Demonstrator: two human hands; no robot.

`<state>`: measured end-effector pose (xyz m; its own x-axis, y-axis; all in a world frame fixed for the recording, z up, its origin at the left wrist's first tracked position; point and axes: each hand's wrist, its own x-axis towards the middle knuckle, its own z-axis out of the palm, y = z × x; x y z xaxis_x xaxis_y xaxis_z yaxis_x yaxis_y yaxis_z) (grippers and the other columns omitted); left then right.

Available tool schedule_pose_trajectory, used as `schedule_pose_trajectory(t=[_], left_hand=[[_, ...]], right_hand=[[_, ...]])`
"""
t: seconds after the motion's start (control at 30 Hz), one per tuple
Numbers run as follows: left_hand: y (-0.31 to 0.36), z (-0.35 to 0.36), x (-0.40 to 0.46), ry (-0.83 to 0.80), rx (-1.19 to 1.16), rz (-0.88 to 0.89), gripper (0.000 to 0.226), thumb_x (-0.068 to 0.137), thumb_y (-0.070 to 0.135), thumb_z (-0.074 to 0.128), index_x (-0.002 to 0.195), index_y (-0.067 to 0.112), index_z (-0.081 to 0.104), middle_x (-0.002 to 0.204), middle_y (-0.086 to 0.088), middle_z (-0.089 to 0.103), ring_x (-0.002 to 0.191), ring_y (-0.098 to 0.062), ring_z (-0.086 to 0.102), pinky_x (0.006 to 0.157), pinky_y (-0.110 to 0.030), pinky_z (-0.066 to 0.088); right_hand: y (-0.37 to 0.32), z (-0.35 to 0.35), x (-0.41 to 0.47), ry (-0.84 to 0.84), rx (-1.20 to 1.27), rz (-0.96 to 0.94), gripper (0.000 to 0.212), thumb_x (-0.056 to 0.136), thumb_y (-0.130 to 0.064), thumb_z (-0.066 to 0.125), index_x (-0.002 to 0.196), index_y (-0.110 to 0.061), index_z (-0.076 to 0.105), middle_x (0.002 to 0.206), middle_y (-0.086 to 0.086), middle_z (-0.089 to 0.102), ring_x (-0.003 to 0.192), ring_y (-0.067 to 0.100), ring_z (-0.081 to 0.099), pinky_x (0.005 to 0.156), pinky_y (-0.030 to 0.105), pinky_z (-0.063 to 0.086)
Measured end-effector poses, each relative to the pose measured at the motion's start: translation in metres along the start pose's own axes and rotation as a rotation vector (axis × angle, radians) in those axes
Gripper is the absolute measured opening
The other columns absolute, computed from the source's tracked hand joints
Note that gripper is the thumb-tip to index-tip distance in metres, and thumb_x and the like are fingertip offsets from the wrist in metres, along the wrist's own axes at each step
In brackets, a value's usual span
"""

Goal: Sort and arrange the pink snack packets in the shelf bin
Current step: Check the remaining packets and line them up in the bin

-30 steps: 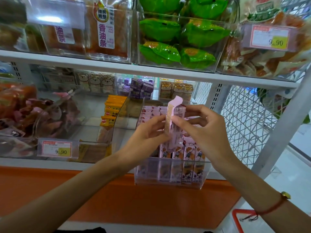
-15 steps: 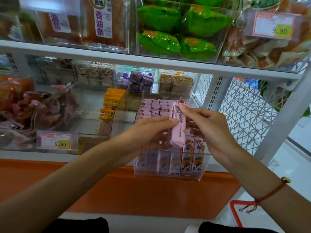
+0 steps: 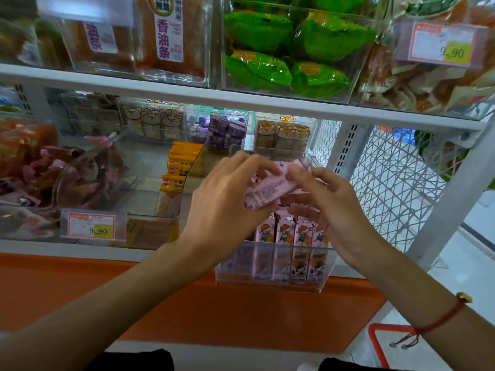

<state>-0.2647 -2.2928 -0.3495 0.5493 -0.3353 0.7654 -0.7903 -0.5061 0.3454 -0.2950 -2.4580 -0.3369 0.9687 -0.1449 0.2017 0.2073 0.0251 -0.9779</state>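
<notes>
Both hands (image 3: 227, 199) (image 3: 332, 207) pinch one pink packet (image 3: 270, 191) above the bin (image 3: 273, 266).

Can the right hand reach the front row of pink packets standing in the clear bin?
Probably yes: the right hand hovers just above the front row, and the clear bin is open on top, but it holds a pink packet.

Bright, even overhead lighting; white glare on the clear label holder (image 3: 88, 8) at upper left, soft motion blur throughout, wide-angle bowing of the shelf edge (image 3: 241, 99).
</notes>
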Motion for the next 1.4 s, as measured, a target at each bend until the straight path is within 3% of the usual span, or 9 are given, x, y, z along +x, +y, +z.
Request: schedule_pose_trajectory(t=[0.2,0.37,0.47,0.6,0.77,0.9,1.0,1.2,1.4], left_hand=[[0.003,0.003,-0.002,-0.281,-0.429,-0.353,0.056,0.080,0.059,0.046,0.130,0.034,0.046,0.116,0.024,0.051,0.097,0.011,0.053,0.077,-0.016,0.051],[0.001,0.006,0.000,-0.511,-0.641,-0.402,0.021,0.095,0.030,0.050,0.097,0.012,0.061,0.078,-0.002,0.060,0.069,-0.014,0.058,0.063,-0.019,0.047],[0.002,0.010,0.001,-0.375,-0.858,-0.597,0.010,0.089,0.023,0.061,0.099,0.024,0.063,0.085,0.011,0.074,0.077,0.000,0.069,0.062,-0.009,0.050],[-0.002,0.013,0.005,-0.034,-0.942,-0.790,0.036,0.079,0.028,0.072,0.111,0.019,0.059,0.097,0.007,0.072,0.084,-0.002,0.069,0.063,-0.014,0.054],[-0.001,0.007,0.005,-0.006,-0.857,-0.669,0.046,0.071,0.040,0.071,0.111,0.024,0.055,0.098,0.013,0.070,0.088,0.004,0.067,0.069,-0.016,0.056],[-0.007,0.000,0.008,0.050,-0.827,-0.551,0.027,0.088,0.026,0.062,0.114,0.026,0.056,0.101,0.009,0.070,0.095,-0.003,0.067,0.076,-0.017,0.055],[-0.010,-0.004,0.010,0.159,-0.753,-0.499,0.032,0.079,0.032,0.066,0.109,0.023,0.060,0.099,0.008,0.071,0.094,-0.004,0.068,0.081,-0.021,0.056],[-0.029,-0.008,0.013,0.393,-0.707,-0.542,0.032,0.078,0.022,0.073,0.106,0.025,0.059,0.101,0.008,0.069,0.094,-0.006,0.068,0.079,-0.021,0.055],[-0.038,0.004,0.027,0.334,-0.655,-0.457,0.034,0.077,0.013,0.076,0.103,0.023,0.057,0.100,0.007,0.068,0.093,-0.003,0.066,0.078,-0.015,0.053]], right_hand=[[0.000,-0.013,0.006,0.014,-0.088,-0.006,0.046,0.063,-0.043,0.071,0.101,-0.016,0.068,0.086,0.000,0.073,0.078,0.011,0.069,0.071,0.023,0.053],[0.006,-0.013,0.006,-0.079,-0.217,-0.059,0.068,0.062,-0.058,0.065,0.124,-0.030,0.059,0.110,-0.010,0.068,0.110,0.011,0.060,0.087,0.027,0.051],[0.008,-0.010,0.004,-0.125,-0.243,-0.056,0.066,0.064,-0.057,0.064,0.127,-0.048,0.048,0.124,-0.015,0.059,0.117,0.007,0.056,0.096,0.034,0.047],[0.011,-0.005,-0.002,-0.144,-0.310,-0.151,0.069,0.059,-0.043,0.075,0.122,-0.041,0.048,0.114,-0.017,0.062,0.102,-0.002,0.061,0.084,0.018,0.052],[0.018,-0.001,0.000,-0.010,-0.370,-0.257,0.033,0.076,-0.021,0.074,0.104,-0.032,0.062,0.097,-0.015,0.068,0.092,0.000,0.064,0.079,0.016,0.053],[0.021,-0.003,0.005,-0.068,-0.366,-0.224,0.031,0.078,-0.022,0.070,0.106,-0.033,0.063,0.107,-0.012,0.067,0.095,-0.001,0.064,0.082,0.018,0.054],[0.021,-0.005,0.012,-0.097,-0.435,-0.217,0.036,0.076,-0.030,0.070,0.111,-0.032,0.061,0.108,-0.014,0.065,0.100,-0.001,0.061,0.087,0.023,0.052],[0.029,-0.013,0.042,0.025,-0.894,-0.290,0.034,0.088,-0.005,0.060,0.116,-0.025,0.061,0.118,-0.010,0.061,0.101,0.001,0.053,0.092,0.022,0.045],[0.050,0.008,0.082,-0.134,-1.321,-0.247,0.035,0.101,-0.025,0.037,0.132,-0.016,0.050,0.138,0.003,0.048,0.127,0.017,0.040,0.106,0.032,0.034]])
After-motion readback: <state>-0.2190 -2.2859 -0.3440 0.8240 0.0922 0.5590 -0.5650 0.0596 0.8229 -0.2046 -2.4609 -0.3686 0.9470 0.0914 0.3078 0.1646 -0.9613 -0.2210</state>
